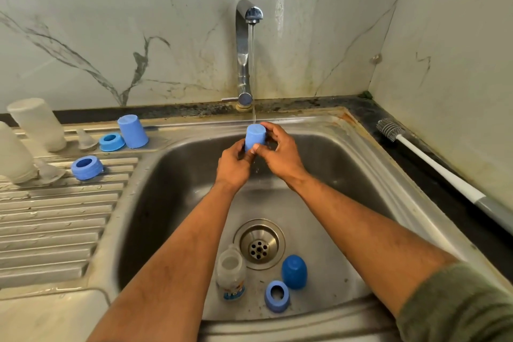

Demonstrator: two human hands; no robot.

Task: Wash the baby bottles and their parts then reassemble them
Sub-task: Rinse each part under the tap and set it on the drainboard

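— Water runs from the tap, right? What is it hitting?

— It falls on a light blue cap, held just under the tap, over the sink.

— Who holds the cap?

— Both hands. The left hand grips it from below with curled fingers. The right hand wraps around its side and back.

— So which step is this?

— I think it is the rinsing step for this cap. The washing part is not over.

— How do you know?

— More parts wait low in the sink, far below the tap, by the drain. A clear bottle lies there, with a blue ring and a dark blue cap.

— And to the left of the tap?

— On the bench stand two upside-down bottles, two blue rings, another light blue cap and two clear teats. They look done.

— What should come next?

— I guess the cap goes left of the tap with the others. One hand must let go first, and the wet cap may slip. A brush lies to the right of the tap, ready for the bottle.
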